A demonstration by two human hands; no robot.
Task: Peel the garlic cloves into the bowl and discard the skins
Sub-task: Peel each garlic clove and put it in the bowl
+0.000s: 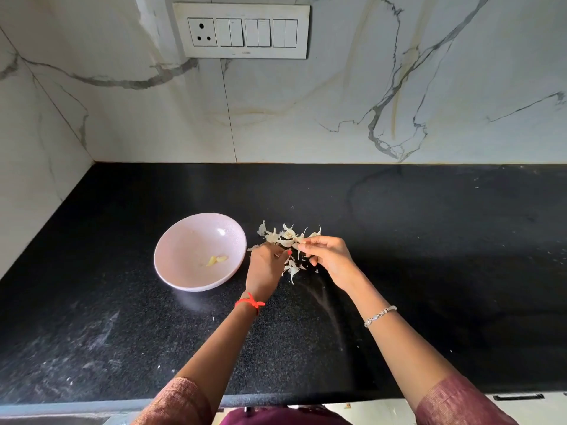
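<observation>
A pale pink bowl (pixel 171 256) sits on the black counter, left of my hands, with two peeled garlic cloves (pixel 217 260) inside. A loose pile of papery garlic skins (pixel 283 236) lies on the counter right of the bowl. My left hand (pixel 264 268) is over the near side of the pile with its fingers curled down onto the skins. My right hand (pixel 331 259) comes in from the right and pinches a piece of skin at its fingertips. A few skins (pixel 292 269) lie between the two hands. No unpeeled clove is visible.
The black stone counter (pixel 429 256) stretches wide to the right and meets marble walls at the back and left. A switch panel with a socket (pixel 241 30) is on the back wall. The counter's front edge (pixel 92 407) runs below my arms.
</observation>
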